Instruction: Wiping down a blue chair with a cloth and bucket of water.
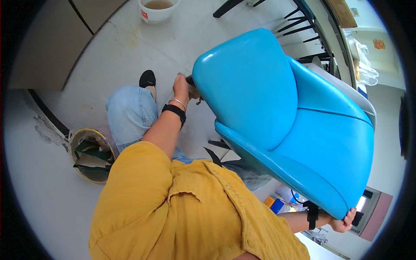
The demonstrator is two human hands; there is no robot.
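Note:
A bright blue padded chair (248, 84) with a smooth, leather-like cover fills the space before me. Its seat points to the upper left and its backrest (334, 146) to the lower right. My left hand (180, 87) is at the seat's front edge, closed around a brown, patterned cloth (194, 92) that is partly hidden by the seat. At the top corner of the backrest, my right hand (344, 222) grips the edge with curled fingers. Most of the chair's underside is out of sight; a dark leg (218, 144) shows below the side.
A white bucket (156, 18) of murky water stands on the pale floor. To the left is a lined waste bin (83, 177) with wrappers inside. A brown cabinet (48, 48) borders the upper left. Another grey-white chair (354, 94) and a table with plastic bags (365, 65) are behind the blue chair.

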